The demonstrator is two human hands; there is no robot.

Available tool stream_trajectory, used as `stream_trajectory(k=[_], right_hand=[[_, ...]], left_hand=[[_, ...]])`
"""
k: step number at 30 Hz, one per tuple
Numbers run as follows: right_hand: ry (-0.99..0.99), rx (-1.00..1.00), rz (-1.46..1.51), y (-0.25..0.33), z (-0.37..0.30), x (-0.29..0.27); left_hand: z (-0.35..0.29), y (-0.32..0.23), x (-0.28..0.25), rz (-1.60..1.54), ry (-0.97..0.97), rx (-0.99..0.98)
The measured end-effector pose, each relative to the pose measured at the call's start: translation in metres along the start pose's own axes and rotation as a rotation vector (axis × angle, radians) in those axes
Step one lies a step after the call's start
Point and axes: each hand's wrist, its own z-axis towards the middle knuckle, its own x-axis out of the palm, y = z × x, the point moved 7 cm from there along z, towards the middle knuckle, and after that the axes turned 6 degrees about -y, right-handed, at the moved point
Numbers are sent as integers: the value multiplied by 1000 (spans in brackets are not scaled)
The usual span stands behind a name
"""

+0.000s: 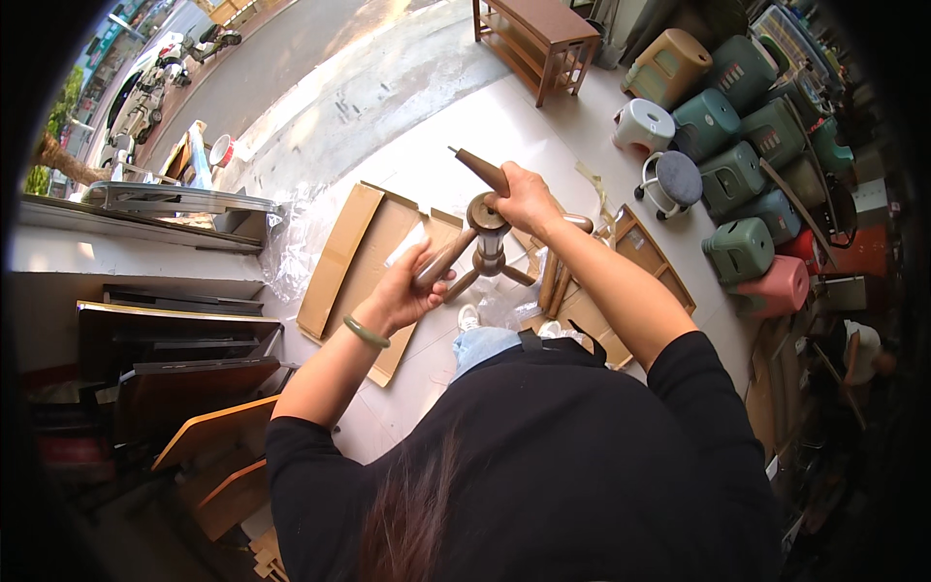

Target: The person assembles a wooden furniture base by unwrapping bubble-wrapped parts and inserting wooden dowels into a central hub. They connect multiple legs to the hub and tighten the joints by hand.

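Observation:
In front of my body I hold up a brown wooden stand piece [490, 254], with a round flat hub [486, 211] on top and several splayed, peg-like legs. My left hand [405, 291], a green bangle on its wrist, is closed round the leg [448, 257] on the left side. The fingers of my right hand [529, 201] wrap the near end of a tapered brown wooden rod [477, 169], right beside the hub. A thin metal pin sticks out of the rod's far tip. Whether the rod's near end touches the hub is hidden by my right hand.
Below lie a flattened cardboard box [339, 257], clear plastic wrap [291, 262] and a wooden frame [645, 254]. Stacked plastic stools [732, 179] and a round wheeled stool [674, 179] stand right. A brown bench [543, 34] stands ahead. Boards [184, 330] lean at left.

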Motion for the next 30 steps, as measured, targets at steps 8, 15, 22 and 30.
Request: stream_trajectory(k=[8,15,22,30], right_hand=[[51,22,-12,3,-1,-1],[55,13,-16,3,0,-1],[50,15,-23,2,0,1],[47,0,-25,6,-2,-2]], left_hand=[[-7,-28,17,835,-42,275],[-42,-45,45,1318,-207,1081],[-9,8,22,-426,378,-500],[-58,-35,51,1662,-421,1325]])
